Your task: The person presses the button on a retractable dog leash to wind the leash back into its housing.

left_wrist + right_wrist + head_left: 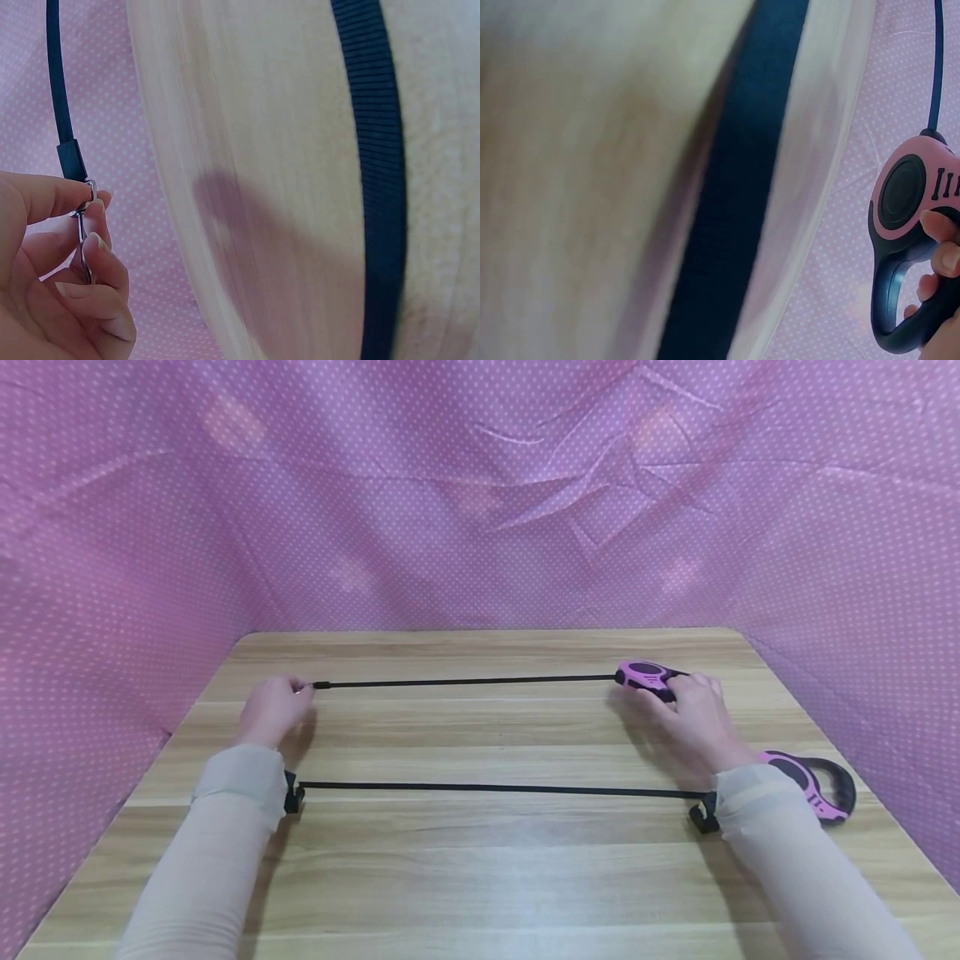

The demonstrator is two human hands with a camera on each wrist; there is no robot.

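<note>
Here at the far left I've got the left hand (273,710) pinching a shiny metal clasp (82,238) between thumb and fingertips, and out of that clasp, through a short black sleeve, runs the black far strap (465,682), straight as a ruled line across to the far right. There the right hand (701,718) has its fingers curled round the looped black plastic handle of the far leash case (643,675), a rounded pink shell with a dark oval disc and little bone-shaped marks that I pick up at the right wrist. Nearer me, a second line crosses: the near strap (495,788), flat, ribbed black webbing in my left wrist view, stretching from cuff to cuff. Over on the right, partly hidden by the right sleeve (787,852), lies the near leash case (813,790), same pink and black, its loop handle pointing right. Under it all I see a pale wood-grained tabletop (487,877) with rounded far corners; beyond, creased pink cloth (480,552) dotted white.
</note>
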